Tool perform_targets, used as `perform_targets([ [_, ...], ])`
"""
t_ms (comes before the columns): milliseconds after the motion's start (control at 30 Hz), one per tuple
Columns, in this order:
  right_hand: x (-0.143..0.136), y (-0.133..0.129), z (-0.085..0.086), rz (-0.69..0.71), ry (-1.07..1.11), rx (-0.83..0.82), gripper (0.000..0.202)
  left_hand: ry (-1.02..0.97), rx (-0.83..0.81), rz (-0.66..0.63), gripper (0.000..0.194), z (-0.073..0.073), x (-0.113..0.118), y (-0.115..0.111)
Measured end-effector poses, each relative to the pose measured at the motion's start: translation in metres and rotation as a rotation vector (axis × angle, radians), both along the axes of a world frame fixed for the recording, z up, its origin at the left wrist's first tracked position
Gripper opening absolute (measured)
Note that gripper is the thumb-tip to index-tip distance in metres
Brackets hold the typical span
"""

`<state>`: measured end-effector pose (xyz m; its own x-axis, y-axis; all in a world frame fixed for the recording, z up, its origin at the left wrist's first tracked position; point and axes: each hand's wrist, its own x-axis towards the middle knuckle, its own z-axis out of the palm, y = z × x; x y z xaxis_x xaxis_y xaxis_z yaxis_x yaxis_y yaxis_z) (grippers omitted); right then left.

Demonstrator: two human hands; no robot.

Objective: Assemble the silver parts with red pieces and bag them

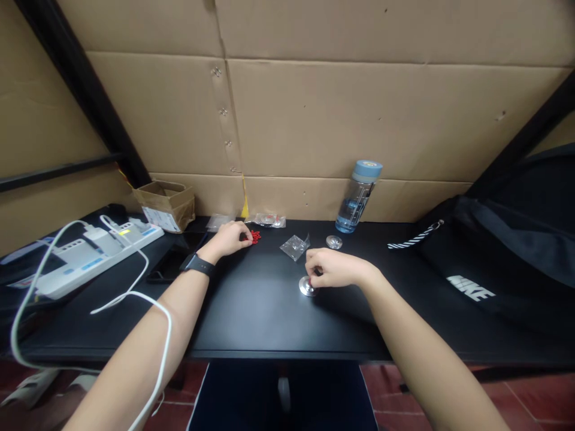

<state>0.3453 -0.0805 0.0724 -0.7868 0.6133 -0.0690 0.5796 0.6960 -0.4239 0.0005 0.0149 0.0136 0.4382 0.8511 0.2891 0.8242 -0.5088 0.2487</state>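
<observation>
My right hand (332, 266) is closed in a pinch over a round silver metal disc (307, 288). A speck of red shows at its fingertips, against the disc's middle; the fingers hide most of it. My left hand (229, 239), with a dark watch on the wrist, rests at a small pile of red pieces (256, 237). Its fingers are curled together at the pile's edge, and whatever they hold is hidden. Beyond my right hand lies a second round silver disc (333, 242). A clear plastic bag (294, 246) lies between the red pile and that disc.
A water bottle (358, 197) stands near the cardboard wall. Other plastic packets (267, 220) lie at the back. To the left are a cardboard box (166, 206), a power strip (99, 260), a white cable (164, 353) and a phone (167, 269). A black bag (494, 263) fills the right side.
</observation>
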Motion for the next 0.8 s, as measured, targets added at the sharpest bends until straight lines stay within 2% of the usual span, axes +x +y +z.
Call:
perform_targets([
  [100, 0.023, 0.008, 0.006, -0.055, 0.024, -0.002, 0.008, -0.004, 0.006, -0.007, 0.01, 0.003, 0.001, -0.002],
  [200, 0.056, 0.024, 0.007, -0.296, 0.086, 0.163, 0.011, -0.03, 0.034, 0.003, 0.011, 0.008, 0.002, -0.006],
  [267, 0.074, 0.039, -0.002, -0.47, 0.108, 0.295, 0.022, -0.056, 0.051, 0.028, 0.013, 0.012, 0.003, -0.009],
  [333, 0.083, 0.053, -0.016, -0.558, 0.115, 0.33, 0.039, -0.089, 0.066, 0.052, 0.016, 0.016, 0.005, -0.013],
  [433, 0.086, 0.069, -0.038, -0.597, 0.148, 0.275, 0.052, -0.133, 0.089, 0.048, 0.018, 0.022, 0.01, -0.019],
  [533, 0.083, 0.076, -0.052, -0.598, 0.167, 0.234, 0.054, -0.155, 0.108, 0.013, 0.015, 0.027, 0.017, -0.025],
  [633, 0.083, 0.077, -0.053, -0.595, 0.173, 0.226, 0.047, -0.19, 0.109, -0.016, 0.014, 0.03, 0.025, -0.029],
  [800, 0.083, 0.073, -0.046, -0.577, 0.167, 0.2, 0.041, -0.204, 0.091, -0.006, 0.015, 0.033, 0.039, -0.035],
])
